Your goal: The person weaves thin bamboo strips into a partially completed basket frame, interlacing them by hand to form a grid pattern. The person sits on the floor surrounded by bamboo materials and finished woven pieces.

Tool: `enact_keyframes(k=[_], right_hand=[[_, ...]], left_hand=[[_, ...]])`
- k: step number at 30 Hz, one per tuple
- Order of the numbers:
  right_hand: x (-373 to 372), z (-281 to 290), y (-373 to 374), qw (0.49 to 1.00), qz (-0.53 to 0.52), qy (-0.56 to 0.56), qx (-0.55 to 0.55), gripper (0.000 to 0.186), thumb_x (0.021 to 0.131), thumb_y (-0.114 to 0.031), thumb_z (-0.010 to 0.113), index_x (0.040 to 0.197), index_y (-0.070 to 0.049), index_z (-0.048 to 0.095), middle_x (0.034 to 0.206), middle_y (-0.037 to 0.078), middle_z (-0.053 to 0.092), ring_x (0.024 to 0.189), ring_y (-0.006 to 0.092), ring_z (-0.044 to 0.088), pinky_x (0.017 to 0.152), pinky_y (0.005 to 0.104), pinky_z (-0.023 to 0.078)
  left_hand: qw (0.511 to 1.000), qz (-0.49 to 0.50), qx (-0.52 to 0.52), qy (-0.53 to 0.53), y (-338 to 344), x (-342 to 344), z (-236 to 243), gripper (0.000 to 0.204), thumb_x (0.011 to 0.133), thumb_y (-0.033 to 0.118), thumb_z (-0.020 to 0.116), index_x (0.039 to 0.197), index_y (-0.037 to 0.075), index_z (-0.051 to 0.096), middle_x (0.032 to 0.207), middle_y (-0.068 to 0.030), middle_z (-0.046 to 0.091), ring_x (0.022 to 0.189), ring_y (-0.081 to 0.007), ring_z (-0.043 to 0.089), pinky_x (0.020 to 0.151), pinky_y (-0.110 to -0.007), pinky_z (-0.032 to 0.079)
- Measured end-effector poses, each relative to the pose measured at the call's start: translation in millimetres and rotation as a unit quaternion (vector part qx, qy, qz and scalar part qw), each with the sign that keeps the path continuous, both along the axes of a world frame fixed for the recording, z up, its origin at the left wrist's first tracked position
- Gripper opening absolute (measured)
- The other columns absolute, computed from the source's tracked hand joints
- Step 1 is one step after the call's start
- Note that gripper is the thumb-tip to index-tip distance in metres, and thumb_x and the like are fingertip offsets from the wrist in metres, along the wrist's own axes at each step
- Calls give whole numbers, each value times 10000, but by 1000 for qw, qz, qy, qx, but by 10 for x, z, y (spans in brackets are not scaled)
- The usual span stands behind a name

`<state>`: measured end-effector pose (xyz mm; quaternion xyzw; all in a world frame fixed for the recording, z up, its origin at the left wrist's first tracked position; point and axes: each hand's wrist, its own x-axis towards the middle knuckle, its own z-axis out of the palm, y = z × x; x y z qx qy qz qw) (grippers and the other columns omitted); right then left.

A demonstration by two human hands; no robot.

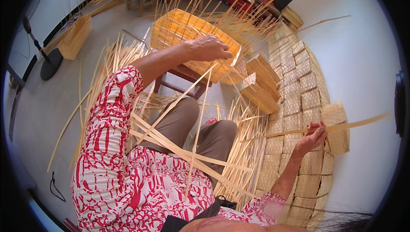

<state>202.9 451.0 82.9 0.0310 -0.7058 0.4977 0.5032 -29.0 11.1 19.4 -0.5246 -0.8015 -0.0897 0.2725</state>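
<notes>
A woven bamboo basket (185,23), yellow and open-topped, sits on a dark red wooden stool (184,73) in front of my knees. Long upright strips rise from its far side. My left hand (210,47) is closed at the basket's near right corner, fingers bent down; what they pinch is hidden. Out to the right, my right hand (314,137) grips a long flat bamboo strip (358,123), which runs from near my knee past the hand toward the wall. Several loose pale strips (183,151) lie crossed over my lap.
Stacked woven baskets (307,99) line the right wall, with two more baskets (260,91) beside the stool. Bundles of strips (243,146) lie on the floor at both sides. At the far left stand a round black stand base (52,64) and another basket (76,37).
</notes>
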Motion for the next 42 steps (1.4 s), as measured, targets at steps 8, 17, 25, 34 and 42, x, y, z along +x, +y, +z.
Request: enact_keyframes(k=[8, 17, 25, 34, 42], right_hand=[[-788, 131, -1514, 930, 213, -95, 283, 183, 1039, -80, 538, 1156, -38, 672, 842, 34, 621, 747, 118, 592, 659, 267, 461], [-1900, -361, -1420, 830, 130, -266, 473, 131, 1000, -188, 574, 1018, -98, 668, 859, 193, 699, 865, 414, 682, 694, 454, 518], [-1896, -773, -1113, 815, 87, -334, 466, 116, 990, -230, 582, 1002, -145, 661, 881, 177, 715, 869, 409, 697, 716, 480, 527], [-2232, -1169, -762, 792, 91, -343, 497, 107, 985, -134, 591, 984, -103, 694, 875, 147, 734, 790, 281, 713, 692, 397, 517], [-2479, -1311, -378, 799, 163, -407, 412, 130, 977, -134, 574, 992, -86, 694, 872, 83, 686, 771, 203, 635, 685, 353, 507]], left_hand=[[998, 42, -38, 0, -45, 132, -93, 205, 967, 140, 576, 1161, 173, 630, 870, -68, 650, 849, -266, 717, 695, -402, 585], [998, 52, -31, -8, -33, 260, -5, 165, 953, 177, 580, 1107, 142, 625, 866, -96, 647, 869, -305, 717, 710, -435, 579], [999, 29, -19, -7, -87, 298, -32, 239, 954, 174, 588, 1184, 171, 653, 881, -90, 669, 884, -282, 718, 721, -417, 586], [987, -35, 62, -141, -241, -251, 134, 382, 950, 388, 681, 1289, 214, 679, 1013, -47, 735, 817, -198, 727, 717, -359, 601], [728, 217, 640, 119, -1151, -395, 1499, 876, 844, 329, 859, 1480, -57, 395, 1369, -207, 580, 1251, -289, 569, 1056, -408, 459]])
